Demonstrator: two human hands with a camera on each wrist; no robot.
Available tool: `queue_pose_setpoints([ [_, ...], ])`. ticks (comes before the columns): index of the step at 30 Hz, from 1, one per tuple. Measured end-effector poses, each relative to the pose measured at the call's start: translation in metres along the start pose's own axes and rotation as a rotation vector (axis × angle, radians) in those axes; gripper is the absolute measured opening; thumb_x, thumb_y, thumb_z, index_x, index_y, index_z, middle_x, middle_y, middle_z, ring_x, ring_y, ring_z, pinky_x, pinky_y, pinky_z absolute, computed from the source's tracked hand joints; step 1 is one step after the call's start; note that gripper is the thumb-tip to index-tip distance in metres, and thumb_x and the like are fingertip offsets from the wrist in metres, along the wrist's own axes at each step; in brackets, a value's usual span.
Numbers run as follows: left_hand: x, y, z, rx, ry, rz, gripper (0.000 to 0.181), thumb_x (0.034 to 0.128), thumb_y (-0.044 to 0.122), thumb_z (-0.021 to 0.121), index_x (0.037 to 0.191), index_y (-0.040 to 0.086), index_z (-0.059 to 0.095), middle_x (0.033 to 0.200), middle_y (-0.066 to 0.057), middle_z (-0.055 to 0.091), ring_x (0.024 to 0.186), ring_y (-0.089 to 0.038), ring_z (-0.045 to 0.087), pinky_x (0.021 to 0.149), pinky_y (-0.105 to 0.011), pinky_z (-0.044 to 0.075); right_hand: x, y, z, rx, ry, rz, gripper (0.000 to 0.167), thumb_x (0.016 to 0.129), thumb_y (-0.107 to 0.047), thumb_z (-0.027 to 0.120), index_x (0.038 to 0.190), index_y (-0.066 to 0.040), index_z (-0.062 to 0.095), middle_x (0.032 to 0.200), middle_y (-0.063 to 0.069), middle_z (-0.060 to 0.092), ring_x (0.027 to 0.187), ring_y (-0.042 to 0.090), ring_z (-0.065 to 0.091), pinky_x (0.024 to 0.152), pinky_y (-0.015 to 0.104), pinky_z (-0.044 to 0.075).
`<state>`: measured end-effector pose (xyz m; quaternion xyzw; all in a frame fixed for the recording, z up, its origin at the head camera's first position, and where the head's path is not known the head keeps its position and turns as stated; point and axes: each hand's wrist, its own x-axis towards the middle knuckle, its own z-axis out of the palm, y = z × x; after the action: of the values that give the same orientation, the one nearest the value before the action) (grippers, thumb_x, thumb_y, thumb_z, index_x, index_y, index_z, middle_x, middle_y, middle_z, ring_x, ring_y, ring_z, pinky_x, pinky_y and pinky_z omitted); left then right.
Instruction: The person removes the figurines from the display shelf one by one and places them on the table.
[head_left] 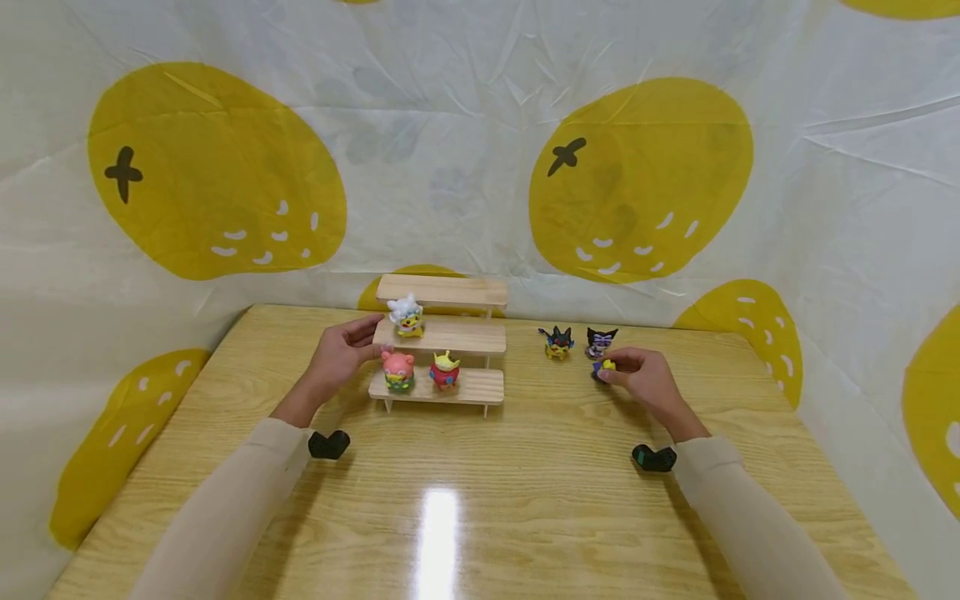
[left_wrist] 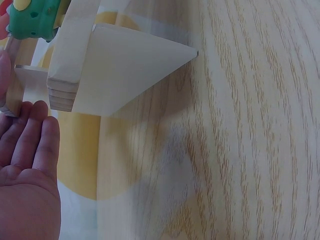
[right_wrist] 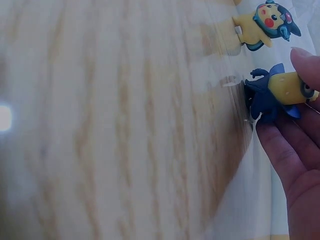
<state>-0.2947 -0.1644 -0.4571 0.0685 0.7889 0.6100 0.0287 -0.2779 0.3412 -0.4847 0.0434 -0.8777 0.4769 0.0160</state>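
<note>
Right hand [head_left: 645,385], narrowed to a pinch, holds one blue-and-yellow figurine [right_wrist: 265,97] at the bench [head_left: 555,475] near two dark-eared figurines [head_left: 558,343]; left hand [head_left: 339,360], slightly parted, grips one three-tier shelf [head_left: 465,337] bearing three figurines [head_left: 444,371].

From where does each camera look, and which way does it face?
Head: worn on the head, facing forward and down at the tiered shelf and table; left hand, right hand and sleeves show.
Left wrist: worn there, facing the shelf's end; that hand's palm side shows.
Right wrist: worn there, facing the blue-and-yellow figure; that hand's palm side shows.
Shared: head and right wrist both show this figure.
</note>
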Motion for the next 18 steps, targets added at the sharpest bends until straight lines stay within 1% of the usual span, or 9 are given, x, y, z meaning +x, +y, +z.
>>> queue_pose_setpoints([
  [5, 0.0, -0.001, -0.001, 0.01, -0.004, -0.011, 0.066, 0.0978, 0.014, 0.075, 0.157, 0.005, 0.047, 0.161, -0.022, 0.046, 0.15, -0.036, 0.046, 0.099, -0.015, 0.055, 0.0, 0.001, 0.001, 0.019, -0.023, -0.016, 0.039, 0.094, -0.013, 0.08, 0.127, 0.006, 0.071, 0.13, 0.027, 0.069, 0.095, -0.005, 0.066, 0.08, 0.01, 0.054],
  [9, 0.0, -0.001, -0.001, 0.009, -0.013, -0.017, 0.066, 0.098, 0.015, 0.075, 0.157, 0.006, 0.047, 0.162, -0.022, 0.045, 0.151, -0.035, 0.045, 0.1, -0.016, 0.055, -0.001, 0.001, 0.0, 0.004, -0.018, -0.022, 0.039, 0.094, -0.015, 0.08, 0.126, 0.004, 0.072, 0.131, 0.026, 0.07, 0.095, -0.007, 0.065, 0.08, 0.01, 0.055],
  [14, -0.001, -0.001, -0.002, 0.024, -0.018, -0.018, 0.065, 0.0985, 0.016, 0.074, 0.157, 0.007, 0.047, 0.162, -0.021, 0.044, 0.152, -0.035, 0.044, 0.106, -0.024, 0.054, -0.003, -0.002, -0.004, -0.015, 0.039, -0.023, 0.038, 0.094, -0.019, 0.08, 0.125, 0.002, 0.073, 0.126, 0.025, 0.073, 0.092, -0.01, 0.066, 0.081, 0.008, 0.053],
  [16, 0.0, -0.001, -0.002, 0.025, -0.017, -0.017, 0.065, 0.0986, 0.016, 0.074, 0.157, 0.007, 0.047, 0.162, -0.021, 0.045, 0.151, -0.035, 0.044, 0.106, -0.023, 0.054, -0.004, -0.005, -0.007, -0.006, 0.069, -0.019, 0.038, 0.094, -0.02, 0.08, 0.126, 0.002, 0.073, 0.125, 0.025, 0.073, 0.09, -0.012, 0.066, 0.08, 0.008, 0.054],
  [18, 0.0, 0.0, -0.001, 0.019, -0.013, -0.017, 0.065, 0.0985, 0.015, 0.074, 0.157, 0.007, 0.047, 0.161, -0.021, 0.046, 0.15, -0.034, 0.046, 0.103, -0.019, 0.055, -0.005, -0.007, -0.01, -0.001, 0.092, -0.022, 0.04, 0.095, -0.021, 0.079, 0.127, 0.003, 0.072, 0.125, 0.026, 0.073, 0.089, -0.014, 0.066, 0.08, 0.007, 0.054],
])
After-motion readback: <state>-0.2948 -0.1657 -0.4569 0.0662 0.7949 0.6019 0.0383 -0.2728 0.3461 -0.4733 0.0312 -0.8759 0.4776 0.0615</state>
